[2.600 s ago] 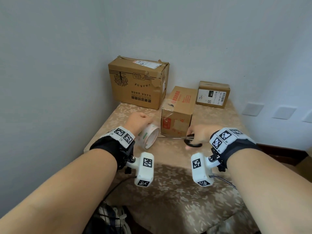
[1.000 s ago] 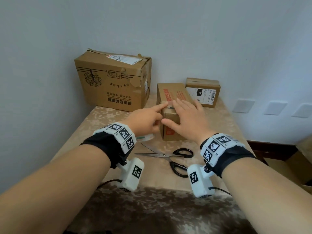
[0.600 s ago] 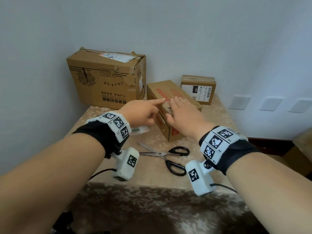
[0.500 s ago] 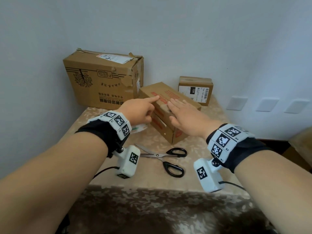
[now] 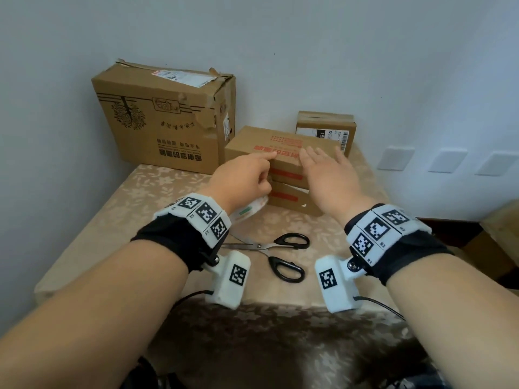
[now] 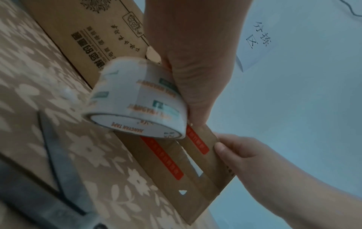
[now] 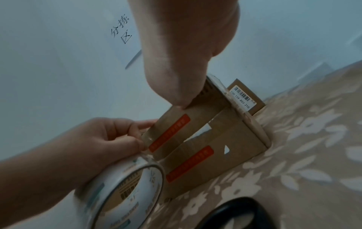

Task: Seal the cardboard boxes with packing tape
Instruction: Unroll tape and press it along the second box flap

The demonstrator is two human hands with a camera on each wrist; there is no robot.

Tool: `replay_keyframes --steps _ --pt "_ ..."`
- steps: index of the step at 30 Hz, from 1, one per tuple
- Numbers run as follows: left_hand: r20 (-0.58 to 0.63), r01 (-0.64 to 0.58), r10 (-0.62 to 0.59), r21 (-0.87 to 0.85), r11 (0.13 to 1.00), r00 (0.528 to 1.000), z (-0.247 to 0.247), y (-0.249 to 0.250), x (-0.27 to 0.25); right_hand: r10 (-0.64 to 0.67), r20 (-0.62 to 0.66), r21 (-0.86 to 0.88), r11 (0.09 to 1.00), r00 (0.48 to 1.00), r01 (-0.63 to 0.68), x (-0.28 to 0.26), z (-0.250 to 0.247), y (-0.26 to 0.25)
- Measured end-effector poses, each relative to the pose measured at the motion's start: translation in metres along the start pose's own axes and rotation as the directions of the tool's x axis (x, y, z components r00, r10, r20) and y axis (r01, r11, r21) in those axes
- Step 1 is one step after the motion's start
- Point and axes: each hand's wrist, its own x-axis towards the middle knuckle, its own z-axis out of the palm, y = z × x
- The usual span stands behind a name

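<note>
The medium cardboard box (image 5: 283, 144) with red print stands mid-table, its two red-striped flaps (image 7: 188, 148) facing me with a gap between them. My left hand (image 5: 241, 181) grips the packing tape roll (image 6: 137, 105) in its lower fingers, low against the box's left front. Its index finger stretches onto the box top. My right hand (image 5: 328, 175) lies flat on the box top with straight fingers. Its thumb (image 6: 221, 147) presses the upper front edge. The black-handled scissors (image 5: 276, 254) lie open on the table between my wrists.
A large torn box (image 5: 163, 119) stands at the back left against the wall. A small labelled box (image 5: 325, 127) sits behind the medium one. The floral tablecloth (image 5: 126, 220) ends close in front of me. Walls close off the left and back.
My right hand has put the scissors down. Both hands went to the medium box and turned it, so its flapped long side now faces me. The left hand keeps the roll.
</note>
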Motion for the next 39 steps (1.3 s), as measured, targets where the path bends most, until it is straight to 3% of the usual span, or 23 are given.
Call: replay_keyframes --steps 5,8,11,13,16,18,19,22,25,28,31,35,37,39 --pt "-0.113 0.049 -0.065 -0.134 0.99 0.991 0.005 -0.002 0.003 0.125 0.048 0.107 0.986 0.991 -0.129 -0.004 0.005 0.013" --pt "-0.137 0.1 -0.14 -0.268 0.958 0.981 0.0 0.001 0.009 0.112 0.022 0.306 0.945 0.993 -0.114 -0.002 0.007 0.012" --pt "-0.115 0.159 -0.251 -0.511 0.845 0.961 -0.007 0.006 0.012 0.113 -0.059 0.361 0.929 0.992 -0.084 -0.003 0.003 0.006" --pt "-0.069 0.166 -0.264 -0.62 0.767 0.962 -0.009 0.009 0.012 0.085 -0.071 0.379 0.924 0.994 -0.052 -0.004 -0.002 -0.002" --pt "-0.033 0.162 -0.243 -0.658 0.735 0.969 -0.013 0.019 0.008 0.057 -0.17 0.454 0.891 0.984 0.027 -0.006 -0.008 -0.009" --pt "-0.03 0.146 -0.228 -0.685 0.714 0.973 -0.013 0.027 0.005 0.101 -0.305 0.617 0.779 0.947 0.116 -0.01 -0.016 -0.007" --pt "-0.031 0.136 -0.222 -0.704 0.697 0.975 -0.014 0.031 0.003 0.117 -0.309 0.699 0.701 0.944 0.142 -0.012 -0.022 -0.006" --pt "-0.037 0.114 -0.209 -0.741 0.662 0.977 -0.015 0.036 -0.001 0.042 -0.147 0.864 0.492 0.988 0.107 -0.018 -0.033 -0.004" --pt "-0.069 0.084 -0.193 -0.723 0.686 0.979 -0.016 0.037 -0.005 0.029 -0.08 0.897 0.438 0.996 0.059 -0.018 -0.033 0.0" --pt "-0.137 0.061 -0.197 -0.654 0.754 0.971 -0.017 0.036 -0.009 0.051 -0.08 0.895 0.443 0.995 0.05 -0.016 -0.033 -0.001" --pt "-0.165 0.035 -0.191 -0.66 0.75 0.968 -0.021 0.036 -0.012 0.082 -0.13 0.885 0.459 0.988 0.078 -0.014 -0.034 -0.007" --pt "-0.156 -0.011 -0.133 -0.689 0.724 0.979 -0.029 0.041 -0.022 0.092 -0.211 0.778 0.619 0.973 0.11 -0.009 -0.035 -0.012" --pt "-0.112 0.019 -0.128 -0.675 0.737 0.985 -0.031 0.044 -0.024 0.109 -0.236 0.737 0.668 0.966 0.106 -0.007 -0.035 -0.012" --pt "-0.05 0.118 -0.215 -0.705 0.699 0.975 -0.035 0.044 -0.025 0.129 -0.247 0.717 0.691 0.961 0.092 -0.006 -0.033 -0.012"
